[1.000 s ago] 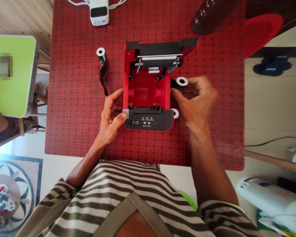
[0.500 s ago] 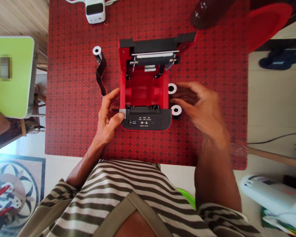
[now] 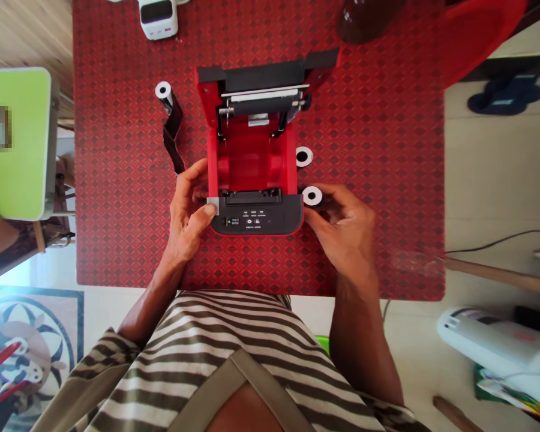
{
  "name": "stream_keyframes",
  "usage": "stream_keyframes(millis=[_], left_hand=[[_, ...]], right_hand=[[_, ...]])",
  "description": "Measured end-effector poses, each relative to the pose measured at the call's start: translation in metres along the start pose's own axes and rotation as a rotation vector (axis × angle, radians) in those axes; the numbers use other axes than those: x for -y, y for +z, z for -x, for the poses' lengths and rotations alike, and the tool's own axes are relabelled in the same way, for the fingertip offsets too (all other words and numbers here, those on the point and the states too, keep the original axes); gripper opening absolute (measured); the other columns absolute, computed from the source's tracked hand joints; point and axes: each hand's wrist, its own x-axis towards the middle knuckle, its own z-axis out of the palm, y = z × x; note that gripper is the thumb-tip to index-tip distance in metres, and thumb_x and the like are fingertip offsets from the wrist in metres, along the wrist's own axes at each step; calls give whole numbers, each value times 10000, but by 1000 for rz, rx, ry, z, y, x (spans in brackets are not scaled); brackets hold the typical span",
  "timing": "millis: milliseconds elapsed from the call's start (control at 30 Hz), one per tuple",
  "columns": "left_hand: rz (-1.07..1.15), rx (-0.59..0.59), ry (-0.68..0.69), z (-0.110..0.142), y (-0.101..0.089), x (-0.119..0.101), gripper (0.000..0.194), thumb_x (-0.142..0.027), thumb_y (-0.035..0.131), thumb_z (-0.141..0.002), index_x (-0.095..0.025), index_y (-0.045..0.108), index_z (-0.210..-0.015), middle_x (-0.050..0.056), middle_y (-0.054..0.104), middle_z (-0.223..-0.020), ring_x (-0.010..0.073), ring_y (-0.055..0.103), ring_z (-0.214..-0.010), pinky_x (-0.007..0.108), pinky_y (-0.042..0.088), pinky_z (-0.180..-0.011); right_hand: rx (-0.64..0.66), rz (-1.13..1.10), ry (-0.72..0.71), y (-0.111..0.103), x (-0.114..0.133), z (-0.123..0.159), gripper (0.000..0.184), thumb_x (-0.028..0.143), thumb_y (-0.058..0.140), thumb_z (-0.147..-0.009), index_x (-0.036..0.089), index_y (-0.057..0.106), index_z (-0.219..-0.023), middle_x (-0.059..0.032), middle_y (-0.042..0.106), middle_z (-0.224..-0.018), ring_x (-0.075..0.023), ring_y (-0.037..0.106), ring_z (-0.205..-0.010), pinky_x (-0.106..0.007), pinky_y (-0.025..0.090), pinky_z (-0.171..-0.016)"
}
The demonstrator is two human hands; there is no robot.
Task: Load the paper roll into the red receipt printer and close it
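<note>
A red and black receipt printer [image 3: 258,223] stands on the table with its lid [image 3: 265,77] raised, its red roll bay bare inside. My left hand [image 3: 186,213] grips the printer's front left corner, thumb on top and fingers along the side. To the right of the printer, my right hand [image 3: 348,225] has thumb and fingers closed around a small paper roll [image 3: 318,196] with a white ring-shaped end. Just beyond it stands a second paper roll [image 3: 310,157], untouched. A dark roll [image 3: 163,83] with a loose, twisted black strip [image 3: 171,135] lies left of the printer.
The table [image 3: 387,150] has a red patterned cover. A white device with a dark screen [image 3: 159,24] sits at the back left, a dark bottle [image 3: 364,18] at the back right. A green table [image 3: 24,162] is at left, a red stool or chair [image 3: 477,36] at far right.
My right hand has moved from beside the two rolls towards me and closed around the nearer one. The view has shifted slightly; my left hand stays on the printer.
</note>
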Motion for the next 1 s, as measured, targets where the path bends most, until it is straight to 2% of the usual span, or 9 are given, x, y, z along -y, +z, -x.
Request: stream_keyframes(millis=[100, 233, 333, 433, 567, 700, 767, 833, 1000], left_hand=[[-11, 16, -8, 0, -2, -1, 771, -808, 841, -1180, -395, 747, -1824, 99, 819, -1747, 424, 796, -1593, 565, 748, -1202], [-29, 21, -5, 0, -4, -3, 768, -808, 818, -1189, -388, 750, -1828, 106, 820, -1752, 438, 790, -1618, 583, 745, -1239], [-47, 38, -22, 1, -4, -5, 745, -773, 823, -1198, -395, 735, -1834, 106, 805, -1772, 444, 785, -1634, 596, 735, -1263], [-60, 38, -47, 4, -3, -5, 780, -799, 812, -1195, -407, 688, -1858, 113, 779, -1815, 454, 777, -1642, 593, 740, -1235], [-50, 45, -107, 8, 1, -5, 789, -817, 815, -1187, -454, 655, -1869, 113, 756, -1838, 462, 775, -1630, 617, 720, -1238], [-27, 40, -136, 10, 5, -9, 807, -816, 814, -1191, -412, 653, -1871, 134, 760, -1790, 457, 761, -1611, 612, 700, -1225], [-22, 36, -143, 11, 8, -11, 791, -818, 803, -1201, -416, 658, -1866, 130, 755, -1782, 458, 747, -1604, 632, 680, -1233], [-18, 30, -142, 11, 10, -14, 778, -818, 807, -1202, -428, 662, -1859, 122, 750, -1776, 448, 744, -1582, 640, 662, -1240], [-24, 28, -177, 13, 13, -20, 796, -822, 795, -1205, -405, 637, -1864, 139, 730, -1802, 429, 729, -1583, 618, 656, -1265]], right_hand=[[-86, -53, -34, -7, 1, 3, 344, 596, 1038, -966, 374, 900, -1191, -35, 924, -1120, -317, 882, -1005, -536, 775, -952], [-137, -181, -201, -43, 24, 10, 348, 685, 1026, -989, 427, 923, -1200, -79, 902, -1177, -375, 882, -1078, -595, 755, -974], [11, -186, -252, -65, 59, 14, 443, 831, 951, -1027, 427, 964, -1209, -120, 910, -1158, -412, 884, -1006, -599, 735, -841], [221, -119, -282, -70, 92, 9, 396, 774, 976, -1055, 450, 990, -1282, -79, 941, -1116, -360, 905, -952, -499, 738, -768], [440, 61, -367, -59, 116, -14, 448, 685, 1034, -1048, 454, 950, -1423, -20, 970, -1184, -301, 929, -958, -433, 776, -848], [477, 353, -519, -38, 133, -39, 250, 411, 890, -1159, 384, 902, -1408, -29, 979, -1264, -315, 936, -999, -476, 764, -970], [474, 461, -628, -28, 141, -45, 265, 304, 812, -1187, 356, 887, -1436, -56, 977, -1353, -346, 948, -1125, -502, 766, -1057], [451, 561, -700, -17, 145, -47, 298, 283, 764, -1210, 322, 874, -1484, -98, 963, -1407, -389, 931, -1254, -551, 757, -1131], [426, 825, -651, 10, 140, -48, 291, 191, 686, -1182, 278, 879, -1381, -151, 918, -1224, -446, 880, -1213, -612, 716, -1070]])
